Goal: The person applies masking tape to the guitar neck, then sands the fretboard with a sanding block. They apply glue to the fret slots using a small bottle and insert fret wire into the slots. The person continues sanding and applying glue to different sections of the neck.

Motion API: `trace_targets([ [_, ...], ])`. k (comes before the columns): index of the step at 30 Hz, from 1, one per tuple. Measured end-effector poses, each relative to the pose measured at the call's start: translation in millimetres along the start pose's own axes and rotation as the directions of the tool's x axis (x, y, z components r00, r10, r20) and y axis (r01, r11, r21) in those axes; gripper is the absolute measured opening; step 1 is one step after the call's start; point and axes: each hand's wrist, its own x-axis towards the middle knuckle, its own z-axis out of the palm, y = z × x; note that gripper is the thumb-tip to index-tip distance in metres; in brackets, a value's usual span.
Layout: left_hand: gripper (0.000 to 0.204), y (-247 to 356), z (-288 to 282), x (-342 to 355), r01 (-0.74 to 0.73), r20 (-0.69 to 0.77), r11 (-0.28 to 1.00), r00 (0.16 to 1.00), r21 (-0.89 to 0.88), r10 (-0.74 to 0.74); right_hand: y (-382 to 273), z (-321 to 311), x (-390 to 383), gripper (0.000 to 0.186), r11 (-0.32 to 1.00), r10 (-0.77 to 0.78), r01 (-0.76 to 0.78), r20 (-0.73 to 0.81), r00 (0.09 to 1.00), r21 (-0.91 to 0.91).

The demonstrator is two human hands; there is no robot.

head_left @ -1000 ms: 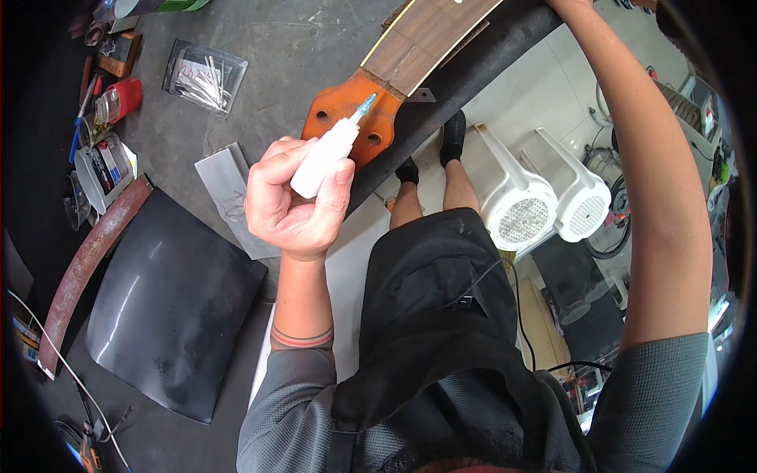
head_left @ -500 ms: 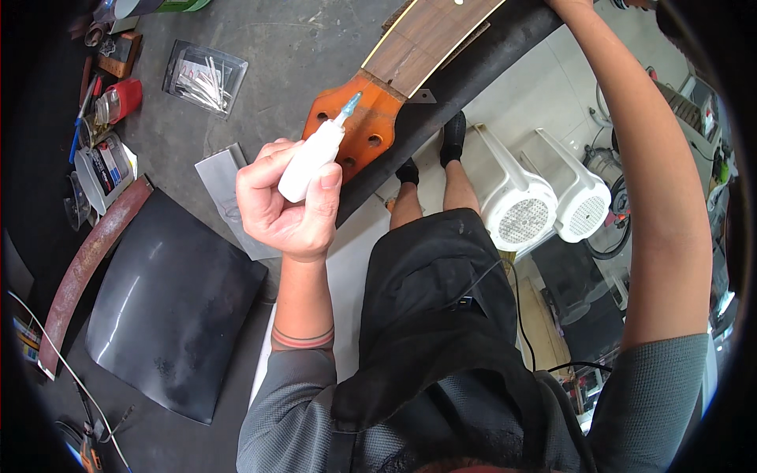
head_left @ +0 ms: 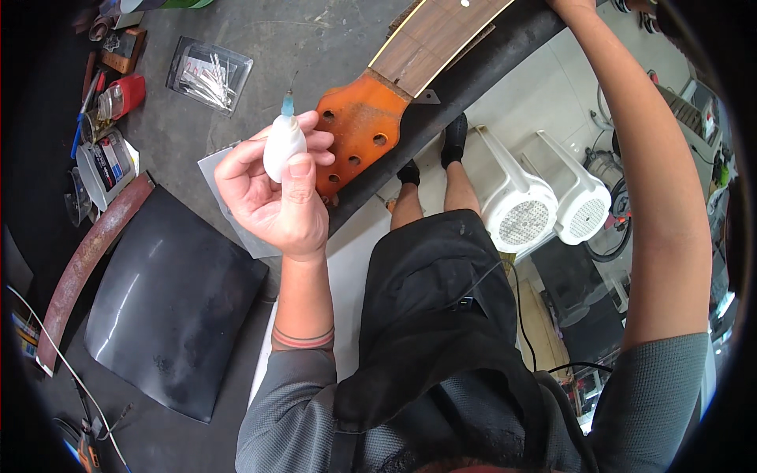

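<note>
A: Quick one. Your left hand (head_left: 272, 193) is closed round the small white squeeze bottle (head_left: 282, 147), thumb on the front, fingers wrapped behind. Blue nozzle with a thin needle tip points up and away from you.

B: And the right hand?

A: Can't tell. Your right arm (head_left: 646, 189) runs up along the guitar neck (head_left: 432, 35) and the hand goes out of the top edge, so open or gripping is not visible. Looks like it steadies the neck, but that's a guess.

B: Where's the work piece?

A: The orange headstock (head_left: 356, 130) lies on the dark bench edge (head_left: 481, 71), just right of the bottle and partly behind your fingers. Empty tuner holes face up. Bottle is near it, tip not touching it.

B: How do you want the step done?

A: My read: tip the nozzle down to the spot before you squeeze, not while it points up. Squeeze lightly with the thumb, since a thin needle likely runs fast. Keep the tip just off the wood, and keep your fingers clear of the holes so nothing drips onto them. Hold the neck firm so the headstock doesn't rock.

B: Anything nearby to watch?

A: Grey sheet (head_left: 229, 201) under your hand, curved black panel (head_left: 169, 307) below it, clear bag of small parts (head_left: 209, 75) up left. All well apart from the tip.
</note>
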Motion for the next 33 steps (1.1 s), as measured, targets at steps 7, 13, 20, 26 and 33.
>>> trace_targets([
  [7, 0.034, -3.6, -3.4, 3.6, -0.083, 0.017, 0.991, 0.997, 0.109, 0.082, 1.1, 3.8, 1.0, 0.048, 1.000, 0.015, -0.015, 0.018, 1.000, 0.012],
  [13, 0.032, -10.1, -8.4, 4.2, -0.054, -0.033, 0.994, 0.998, 0.098, 0.057, 2.4, 3.9, -1.7, 0.050, 1.000, 0.022, -0.022, 0.031, 0.999, -0.013],
  [20, 0.040, 10.1, -4.2, 22.6, 0.113, -0.176, 0.992, 0.977, -0.053, -0.120, 3.8, 9.6, -4.0, 0.052, 0.999, 0.042, -0.041, 0.045, 0.998, -0.035],
  [26, 0.033, 6.2, -11.7, 38.5, 0.175, -0.150, 0.975, 0.977, 0.136, -0.154, 1.7, 9.2, -4.4, 0.054, 0.998, 0.048, -0.046, 0.033, 0.998, -0.042],
  [33, 0.031, 1.7, -0.6, 90.4, 0.140, 0.018, 0.935, 0.988, 0.327, -0.154, 1.0, 10.4, -5.5, 0.056, 0.998, 0.055, -0.054, 0.034, 0.998, -0.043],
])
